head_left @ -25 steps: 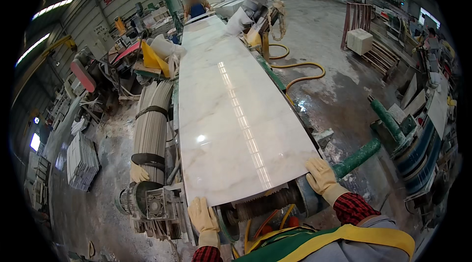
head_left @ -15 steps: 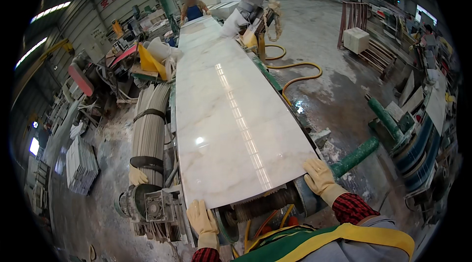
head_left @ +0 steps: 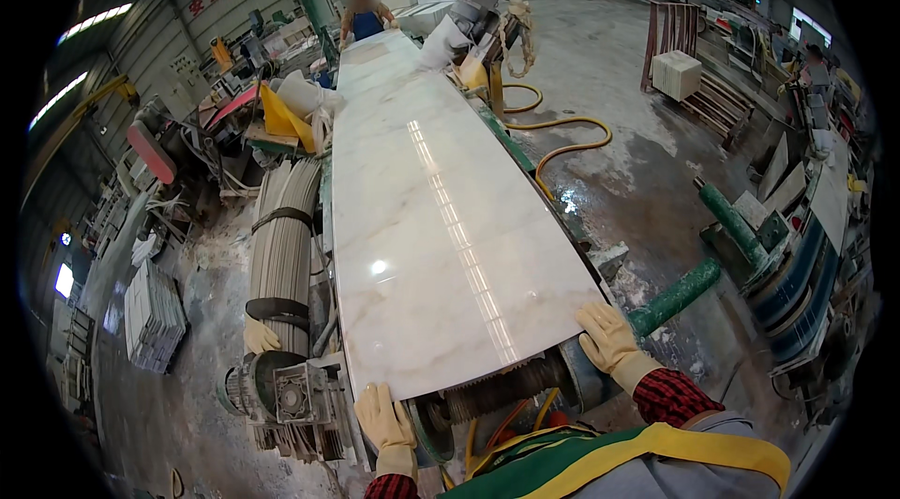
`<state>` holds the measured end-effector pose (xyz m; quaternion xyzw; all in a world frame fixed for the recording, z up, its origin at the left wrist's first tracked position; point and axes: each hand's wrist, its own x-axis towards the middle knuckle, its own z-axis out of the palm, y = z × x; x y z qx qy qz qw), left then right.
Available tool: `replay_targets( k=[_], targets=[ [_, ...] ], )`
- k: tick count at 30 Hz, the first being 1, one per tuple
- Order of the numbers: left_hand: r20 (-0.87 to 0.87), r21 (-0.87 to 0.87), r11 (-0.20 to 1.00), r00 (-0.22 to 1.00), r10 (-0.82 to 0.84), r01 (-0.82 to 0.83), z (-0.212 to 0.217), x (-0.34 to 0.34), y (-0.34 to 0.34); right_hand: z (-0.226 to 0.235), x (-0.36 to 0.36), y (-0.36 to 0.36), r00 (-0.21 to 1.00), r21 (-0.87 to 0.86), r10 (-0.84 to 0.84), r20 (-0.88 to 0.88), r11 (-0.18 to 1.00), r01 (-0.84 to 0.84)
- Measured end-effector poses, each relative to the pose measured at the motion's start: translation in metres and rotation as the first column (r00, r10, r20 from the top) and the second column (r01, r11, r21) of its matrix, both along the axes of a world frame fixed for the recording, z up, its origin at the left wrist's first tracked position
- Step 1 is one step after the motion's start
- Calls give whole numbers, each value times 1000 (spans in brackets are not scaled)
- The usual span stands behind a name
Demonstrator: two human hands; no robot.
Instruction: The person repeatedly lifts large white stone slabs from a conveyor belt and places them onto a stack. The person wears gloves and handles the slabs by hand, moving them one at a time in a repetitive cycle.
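Observation:
A long, polished white stone slab (head_left: 403,246) with faint beige veining stretches away from me on a roller machine. Both my hands wear cream rubber gloves. My left hand (head_left: 383,419) lies at the slab's near left corner, its fingers stretched out along the top. At the near right corner, my right hand (head_left: 611,342) rests with its fingers laid over the edge. Their undersides are hidden. Between them, below the slab's near edge, a dark, ridged roller (head_left: 506,393) shows. Another person (head_left: 366,23) in a blue apron stands at the far end, with hands by the stone.
A banded bundle of pale strips (head_left: 281,255) stands to the left, with a loose glove (head_left: 261,335) and a motor (head_left: 292,393) beside it. A green roller (head_left: 675,297) juts out at right. A yellow hose (head_left: 581,145) curls over the wet floor. Stacked slabs (head_left: 155,316) stand far left.

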<state>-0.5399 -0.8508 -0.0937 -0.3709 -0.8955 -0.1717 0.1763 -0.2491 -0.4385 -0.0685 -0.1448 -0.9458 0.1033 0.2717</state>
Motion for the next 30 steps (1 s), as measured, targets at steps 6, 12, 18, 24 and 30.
replay_targets(
  k=[6,12,18,24,30],
  targets=[
    [-1,-3,1000,1000,11,-11,0,3,-2,1,2,-3,1000,-7,-7,19,1000,7],
    [7,9,1000,1000,3,-3,-1,5,-4,-5,5,-2,1000,-3,-12,22,1000,12],
    [22,25,1000,1000,1,-1,-1,8,-5,-4,7,-5,999,-10,-10,31,1000,11],
    [32,36,999,999,-5,3,1,11,-6,-8,10,-6,1000,0,-14,19,1000,14],
    [-40,65,998,999,-4,6,-15,8,-14,-26,11,-2,1000,45,-23,-9,999,23]
  ],
)
